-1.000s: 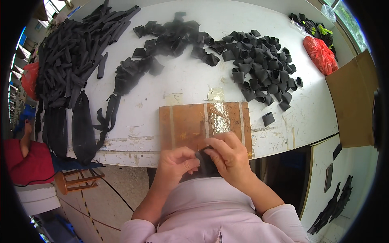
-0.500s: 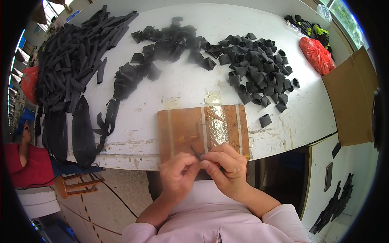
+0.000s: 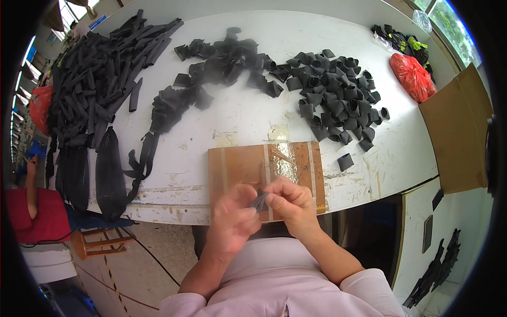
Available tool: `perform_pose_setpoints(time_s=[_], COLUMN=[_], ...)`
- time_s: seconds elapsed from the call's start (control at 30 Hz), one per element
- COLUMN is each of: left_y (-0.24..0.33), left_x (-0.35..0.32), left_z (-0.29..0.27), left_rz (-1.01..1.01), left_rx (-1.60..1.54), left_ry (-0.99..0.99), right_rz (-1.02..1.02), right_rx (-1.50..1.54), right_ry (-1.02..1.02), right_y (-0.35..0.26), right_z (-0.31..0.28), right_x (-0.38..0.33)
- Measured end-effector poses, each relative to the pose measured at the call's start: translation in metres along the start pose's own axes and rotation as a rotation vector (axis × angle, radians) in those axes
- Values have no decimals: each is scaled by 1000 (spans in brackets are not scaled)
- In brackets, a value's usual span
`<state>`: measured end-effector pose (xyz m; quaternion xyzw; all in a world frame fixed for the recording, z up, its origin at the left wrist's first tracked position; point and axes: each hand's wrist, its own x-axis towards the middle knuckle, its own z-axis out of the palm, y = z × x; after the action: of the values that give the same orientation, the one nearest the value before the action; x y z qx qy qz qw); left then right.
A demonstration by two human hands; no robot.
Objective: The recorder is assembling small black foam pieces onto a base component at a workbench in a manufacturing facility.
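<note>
Over the near brown board (image 3: pixel 237 165), pinching a black fabric piece (image 3: pixel 258 203) between left hand (image 3: pixel 231 219) and right hand (image 3: pixel 293 208), now turned from edge-on, apparently mid-adjustment.

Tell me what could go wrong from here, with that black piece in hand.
The black piece is small, pinched by the right grip with the blurred left grip close against it: it might slip.

The black bands at left reach the front edge of the table; a snag could drag them off.

One loop lies apart from the pile and might get overlooked.
</note>
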<state>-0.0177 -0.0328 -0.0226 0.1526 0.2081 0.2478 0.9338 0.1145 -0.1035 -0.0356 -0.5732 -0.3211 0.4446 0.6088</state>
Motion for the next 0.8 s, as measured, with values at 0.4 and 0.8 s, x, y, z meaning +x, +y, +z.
perform_pose_setpoints(time_s=[0.4, 0.8], left_y=[10, 26], left_x=[6, 17], left_z=[28, 32], left_rz=[353, 269], left_rx=[227, 193], left_ry=[147, -67], right_rz=[176, 59], right_rx=[248, 75], right_ry=[-360, -382], right_y=[-45, -62], right_z=[-6, -8], right_x=[11, 49])
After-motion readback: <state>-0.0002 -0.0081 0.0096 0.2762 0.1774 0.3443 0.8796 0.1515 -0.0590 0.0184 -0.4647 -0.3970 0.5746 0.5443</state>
